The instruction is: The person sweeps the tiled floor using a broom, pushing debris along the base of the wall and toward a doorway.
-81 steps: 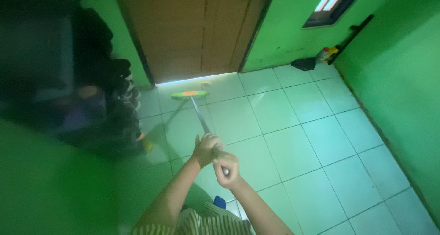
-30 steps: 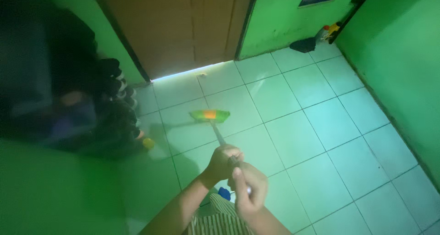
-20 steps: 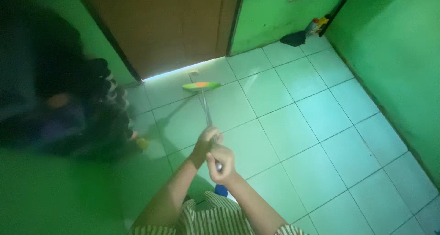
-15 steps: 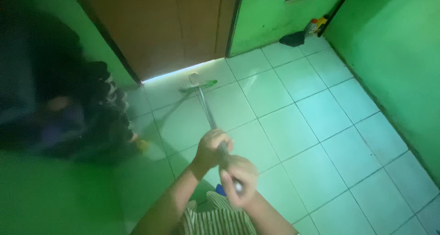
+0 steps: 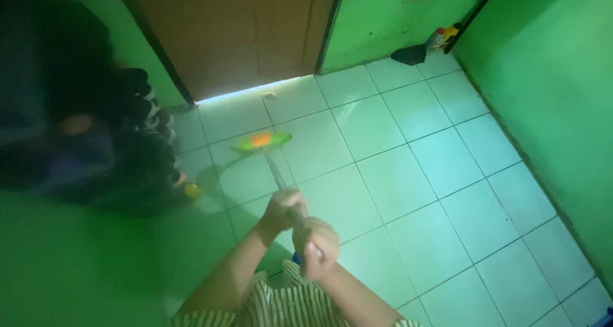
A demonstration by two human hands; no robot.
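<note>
Where the left wall falls into shadow, a dark heap of shoes and bags [image 5: 137,142] is piled against it, too blurred to sort out, with a small yellow object [image 5: 191,190] on the floor at its near edge. Just right of that heap, the green and orange mop head [image 5: 262,141] lies flat on the pale tiled floor [image 5: 408,186], a tile or so short of the brown wooden door [image 5: 242,33] and the strip of daylight under it. A thin metal handle [image 5: 276,174] runs from the head back toward the person. The left hand [image 5: 283,207] is wrapped around the handle lower down; the right hand [image 5: 314,243] is closed over its top end, both in full grips. Below them shows a striped shirt [image 5: 287,304].

By my reading the floor is mid-stroke, the patch in front of the door being worked. The next move calls for keeping the head flat on the tiles and steering it clear of the pile on the left.

Further right the tiles run to the green walls, and in the far right corner sit a dark cloth [image 5: 408,54] and a small bottle [image 5: 442,37] beside a black pole [image 5: 474,15] leaning in the corner.
</note>
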